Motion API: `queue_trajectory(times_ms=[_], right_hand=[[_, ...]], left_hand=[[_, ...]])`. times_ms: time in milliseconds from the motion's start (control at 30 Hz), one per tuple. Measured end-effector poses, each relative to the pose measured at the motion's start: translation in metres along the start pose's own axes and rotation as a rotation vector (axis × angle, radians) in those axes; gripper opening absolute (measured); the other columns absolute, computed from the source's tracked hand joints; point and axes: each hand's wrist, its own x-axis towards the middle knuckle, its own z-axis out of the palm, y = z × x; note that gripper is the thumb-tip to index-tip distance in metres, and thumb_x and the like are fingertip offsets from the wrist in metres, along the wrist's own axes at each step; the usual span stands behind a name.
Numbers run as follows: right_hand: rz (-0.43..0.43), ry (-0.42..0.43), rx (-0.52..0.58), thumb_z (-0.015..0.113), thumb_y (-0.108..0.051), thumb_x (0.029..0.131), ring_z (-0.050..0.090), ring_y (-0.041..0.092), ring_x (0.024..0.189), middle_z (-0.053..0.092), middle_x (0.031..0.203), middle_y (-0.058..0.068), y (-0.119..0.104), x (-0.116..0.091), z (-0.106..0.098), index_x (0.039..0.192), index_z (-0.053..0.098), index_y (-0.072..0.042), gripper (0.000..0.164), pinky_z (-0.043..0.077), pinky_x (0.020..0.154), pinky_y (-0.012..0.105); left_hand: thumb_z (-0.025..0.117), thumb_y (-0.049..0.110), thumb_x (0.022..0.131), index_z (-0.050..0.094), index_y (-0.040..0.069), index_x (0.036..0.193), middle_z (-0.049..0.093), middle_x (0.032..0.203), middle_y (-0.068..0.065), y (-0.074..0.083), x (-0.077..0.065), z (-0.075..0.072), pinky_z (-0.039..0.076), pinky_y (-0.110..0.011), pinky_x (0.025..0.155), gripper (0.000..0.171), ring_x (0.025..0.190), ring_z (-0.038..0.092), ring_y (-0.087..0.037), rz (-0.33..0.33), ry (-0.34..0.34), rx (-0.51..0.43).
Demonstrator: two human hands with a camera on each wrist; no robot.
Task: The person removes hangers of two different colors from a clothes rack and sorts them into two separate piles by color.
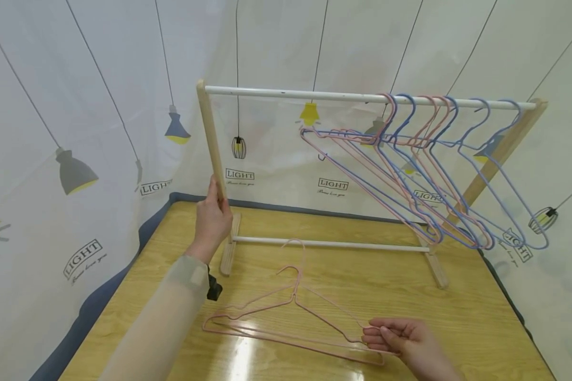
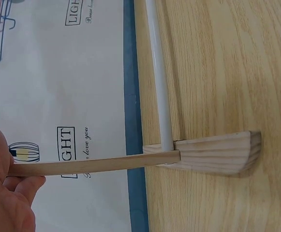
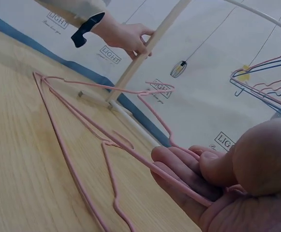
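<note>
My left hand (image 1: 213, 218) grips the left wooden post (image 1: 211, 137) of a clothes rack low down, thumb and fingers on either side of it. In the left wrist view the post (image 2: 92, 165) runs down to its wooden foot (image 2: 213, 152). One corner of a pink clothes hanger (image 3: 155, 116) is pinched between the thumb and fingers of my right hand (image 1: 410, 341). That hanger is tilted, its hook pointing toward the rack. Below it a second pink hanger (image 3: 108, 164) lies on the table. The two overlap in the head view.
Several pink and blue hangers (image 1: 457, 206) hang from the right half of the white top rail (image 1: 267, 93). A lower white bar (image 1: 343, 244) joins the rack's feet on the wooden table (image 1: 171, 328). A lamp-patterned cloth (image 1: 124, 47) stands behind.
</note>
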Motion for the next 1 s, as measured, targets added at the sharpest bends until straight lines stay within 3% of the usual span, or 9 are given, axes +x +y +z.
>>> queue_trajectory(times_ms=[333,433,600,667,833,1000], right_hand=[[-0.023,-0.102,-0.036,0.047,0.004,0.111,0.073,0.024,0.112,0.064,0.128,0.038,0.009,0.010,0.006,0.138,0.042,0.031,0.039,0.057,0.094,0.038],[-0.036,-0.084,-0.122,0.047,0.003,0.111,0.072,0.024,0.113,0.063,0.129,0.039,0.009,0.010,0.007,0.136,0.046,0.030,0.037,0.057,0.094,0.037],[-0.118,0.060,-0.486,0.055,-0.003,0.109,0.069,0.028,0.118,0.066,0.130,0.032,0.005,0.007,0.010,0.130,0.062,0.018,0.031,0.055,0.095,0.029],[-0.146,0.160,-0.562,0.059,-0.006,0.108,0.069,0.028,0.118,0.069,0.128,0.027,0.000,0.006,0.010,0.129,0.066,0.013,0.029,0.054,0.093,0.025],[-0.249,0.379,-0.511,0.065,-0.001,0.104,0.070,0.011,0.110,0.074,0.123,0.015,-0.020,0.005,0.006,0.127,0.069,0.009,0.026,0.054,0.088,0.019],[-0.393,0.495,-0.352,0.064,0.005,0.103,0.071,0.003,0.108,0.077,0.119,0.000,-0.048,0.005,-0.006,0.131,0.062,0.017,0.030,0.053,0.090,0.018]], left_hand=[[0.054,-0.004,0.105,0.026,0.013,0.168,0.068,0.119,-0.034,0.000,0.001,-0.001,0.060,-0.052,0.076,0.071,0.095,0.073,-0.042,0.014,0.010,0.004],[0.054,-0.005,0.105,0.026,0.012,0.168,0.068,0.119,-0.034,0.000,0.000,-0.001,0.060,-0.052,0.076,0.071,0.095,0.073,-0.043,0.022,0.012,0.007],[0.054,-0.005,0.105,0.027,0.010,0.167,0.069,0.116,-0.035,0.000,-0.001,0.000,0.060,-0.052,0.075,0.070,0.092,0.073,-0.042,0.016,0.018,0.005],[0.054,-0.004,0.105,0.027,0.009,0.167,0.069,0.114,-0.034,0.000,-0.001,0.000,0.060,-0.052,0.074,0.069,0.091,0.073,-0.042,0.012,0.018,0.006],[0.054,-0.003,0.105,0.026,0.009,0.167,0.069,0.115,-0.034,0.000,-0.001,0.001,0.061,-0.052,0.073,0.069,0.091,0.073,-0.042,0.007,0.011,0.012],[0.054,-0.003,0.105,0.027,0.009,0.167,0.069,0.111,-0.034,0.001,0.000,0.001,0.060,-0.052,0.070,0.068,0.087,0.073,-0.041,0.020,0.018,0.013]])
